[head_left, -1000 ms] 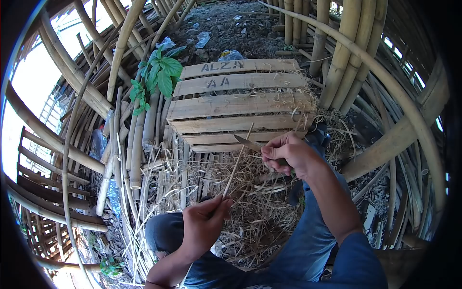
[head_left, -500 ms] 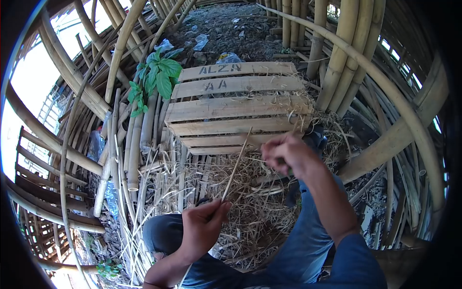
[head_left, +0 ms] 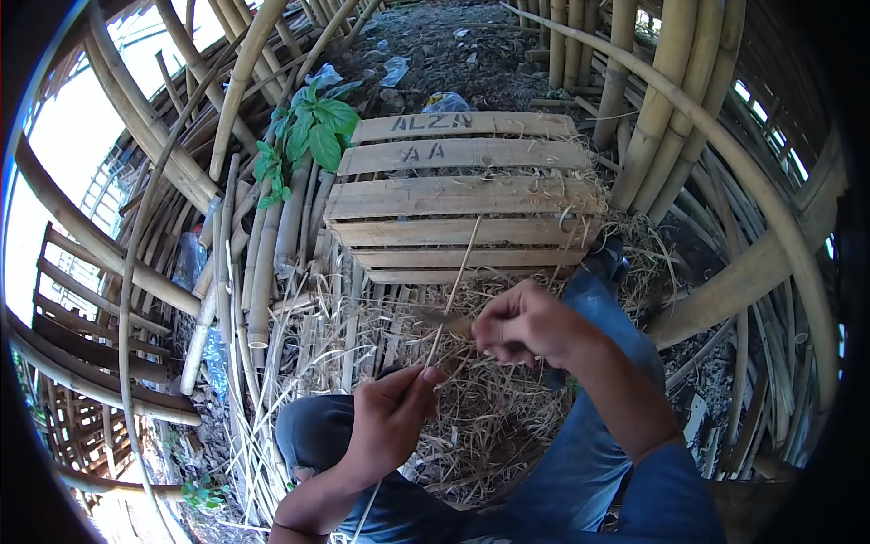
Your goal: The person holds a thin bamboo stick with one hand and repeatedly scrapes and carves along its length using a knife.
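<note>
A thin bamboo strip [head_left: 460,272] slants up and away from my left hand [head_left: 391,419], whose thumb and fingers are closed around it. The strip's lower part emerges below the wrist, and its far tip overlaps the front of the wooden crate [head_left: 471,195]. My right hand [head_left: 526,325] is wrapped round the handle of a knife [head_left: 458,325]. The knife's blurred blade points left and lies at or near the strip, a little above my left hand; I cannot tell whether they touch. Curly bamboo shavings [head_left: 489,408] cover the ground between my knees.
Bamboo poles [head_left: 675,100] form a frame at right, and a curved pole arches overhead. Cut bamboo lengths [head_left: 263,272] lie at left beside a green leafy plant [head_left: 313,127]. Plastic scraps [head_left: 395,71] litter the dark soil behind the crate.
My right hand has moved left and down with the knife, bringing the blade to the strip near my left hand. The view has shifted slightly; my left hand keeps its hold.
</note>
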`<state>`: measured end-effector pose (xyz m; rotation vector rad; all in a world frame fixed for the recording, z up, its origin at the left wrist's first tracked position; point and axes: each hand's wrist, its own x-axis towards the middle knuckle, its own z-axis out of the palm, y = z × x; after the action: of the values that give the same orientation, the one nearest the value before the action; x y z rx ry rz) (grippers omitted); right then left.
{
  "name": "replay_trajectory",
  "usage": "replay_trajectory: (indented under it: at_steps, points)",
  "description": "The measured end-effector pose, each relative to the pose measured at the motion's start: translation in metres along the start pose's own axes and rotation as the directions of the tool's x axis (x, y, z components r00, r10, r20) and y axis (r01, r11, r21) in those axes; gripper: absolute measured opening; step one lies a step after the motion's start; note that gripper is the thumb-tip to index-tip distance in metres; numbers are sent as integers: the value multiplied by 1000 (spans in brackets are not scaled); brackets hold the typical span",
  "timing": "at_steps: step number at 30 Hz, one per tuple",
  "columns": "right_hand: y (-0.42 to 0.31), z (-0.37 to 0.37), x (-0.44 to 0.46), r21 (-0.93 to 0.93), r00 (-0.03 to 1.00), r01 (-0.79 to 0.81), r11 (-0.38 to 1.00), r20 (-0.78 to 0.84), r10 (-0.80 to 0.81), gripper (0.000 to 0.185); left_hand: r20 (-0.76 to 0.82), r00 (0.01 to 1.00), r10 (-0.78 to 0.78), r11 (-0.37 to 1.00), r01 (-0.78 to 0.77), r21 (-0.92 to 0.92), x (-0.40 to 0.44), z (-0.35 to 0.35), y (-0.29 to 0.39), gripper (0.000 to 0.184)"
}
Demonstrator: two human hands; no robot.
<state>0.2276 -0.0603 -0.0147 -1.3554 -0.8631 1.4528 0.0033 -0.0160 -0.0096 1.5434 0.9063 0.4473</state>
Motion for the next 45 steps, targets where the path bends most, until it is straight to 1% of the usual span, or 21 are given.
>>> replay_trajectory:
  at_steps: [3,5,7,11,13,15,17,18,23,25,26,27,29,31,33,35,37,39,41,43,45]
  points:
    - [-4,-8,0,127,993,-63,990,-91,75,19,16,999,-39,998,39,48,-2,-1,5,23]
    - [-1,-1,-1,30,994,-91,995,62,89,16,16,999,-32,999,31,24,-3,1,4,23]
    - [-3,1,-1,64,994,-104,993,51,101,16,12,999,-40,999,39,25,-3,0,4,23]
    - [-6,-1,1,84,995,-66,994,-74,72,15,-19,1000,2,1000,-2,24,0,2,2,23]
    - [-7,-15,3,201,973,13,980,-227,34,12,-11,1000,-3,1000,4,28,-2,-2,2,23]
    - [-12,-23,-1,104,946,54,993,-324,-18,10,7,1000,-13,997,12,80,-4,-1,4,22]
    - [-10,-13,-7,-19,983,-57,998,-177,52,11,15,1000,-15,999,14,47,-4,2,4,22]
    - [-10,-7,-8,-10,995,-102,995,14,102,12,22,999,-33,999,32,35,-5,2,4,21]
    - [-12,-23,-2,157,977,-74,985,-185,103,14,7,1000,-2,996,2,85,-7,2,2,21]
    - [-10,-10,-5,-45,995,-96,994,5,96,18,21,1000,10,996,-11,85,-5,6,2,21]
    - [-1,-9,-2,50,991,-92,995,98,86,20,17,1000,25,996,-27,88,-5,6,2,21]
    - [-3,-14,-1,64,992,-87,994,98,80,20,12,999,35,994,-36,100,-6,4,1,21]
    - [-10,-31,1,164,976,-42,986,-204,76,18,18,1000,19,993,-21,115,-9,2,1,21]
    - [-8,-26,-3,180,981,-29,983,-184,63,19,24,999,22,995,-24,99,-9,5,0,21]
    - [-7,-7,-5,75,988,-120,990,105,112,21,19,999,42,997,-43,62,-8,7,1,21]
    - [-9,-18,-1,67,988,-141,988,78,136,22,9,998,54,991,-55,123,-8,5,1,21]
    - [-12,-28,0,168,989,-77,983,-116,97,23,-20,997,74,986,-70,149,-9,6,0,21]
    - [-10,-22,-3,178,991,-49,983,-112,70,23,1,998,59,990,-59,129,-8,6,0,20]
    - [-9,-16,-5,101,993,-112,989,60,106,20,8,997,73,991,-74,115,-9,7,3,20]
    - [-16,-21,-4,46,990,-137,990,-26,138,18,16,997,80,990,-81,113,-10,5,2,20]
    - [-14,-34,-3,187,989,-109,976,-81,126,13,22,996,90,985,-92,148,-12,6,-1,20]
